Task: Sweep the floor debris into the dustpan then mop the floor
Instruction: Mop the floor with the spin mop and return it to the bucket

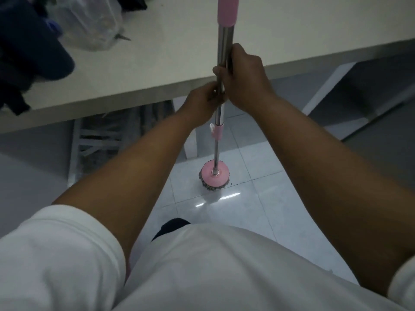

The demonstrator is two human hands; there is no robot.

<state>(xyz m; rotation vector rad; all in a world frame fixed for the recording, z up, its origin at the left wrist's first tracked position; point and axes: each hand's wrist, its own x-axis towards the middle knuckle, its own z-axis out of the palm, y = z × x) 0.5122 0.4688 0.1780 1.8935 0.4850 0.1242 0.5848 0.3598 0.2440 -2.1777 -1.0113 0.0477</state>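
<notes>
A mop stands nearly upright in front of me, with a steel pole [224, 43] and a pink grip at its top. Its round pink head [215, 173] with grey strands rests on the white tiled floor [247, 212]. My right hand [243, 79] is wrapped around the pole. My left hand [202, 99] grips the pole just below it, the two hands touching. A pink collar with a white clip sits lower on the pole. No dustpan or broom is in view.
A white table [157, 63] spans the view right behind the mop, its leg [190, 144] close to the mop head. On the table lie a clear plastic bag [89, 23] and dark cloth [29, 52]. A slatted rack [98, 140] stands under it.
</notes>
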